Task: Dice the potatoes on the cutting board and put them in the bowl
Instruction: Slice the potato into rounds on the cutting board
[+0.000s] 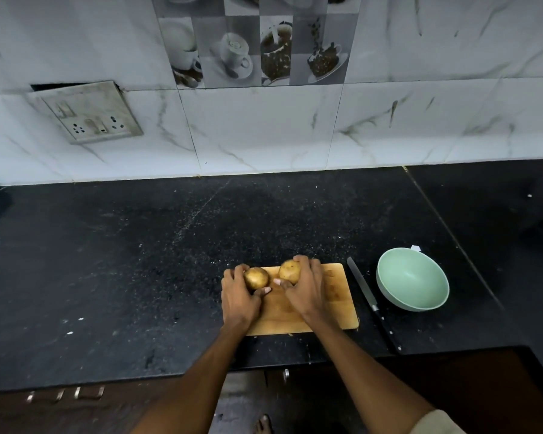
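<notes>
Two round brown potatoes sit at the far end of the flat wooden cutting board (339, 296), low in the middle of the frame. The left potato (256, 277) looks almost round. The right potato (289, 271) is a bit longer and stands up tall. The left hand (239, 297) curls around the left potato, and the right hand (304, 289) curls around the right one. A long knife (370, 300) with a black handle lies just right of the board, pointing up the frame. A pale green bowl (413, 283) sits right of the knife.

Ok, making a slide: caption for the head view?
Each hand grips a whole potato on the cutting board; knife, bowl wait.
</notes>
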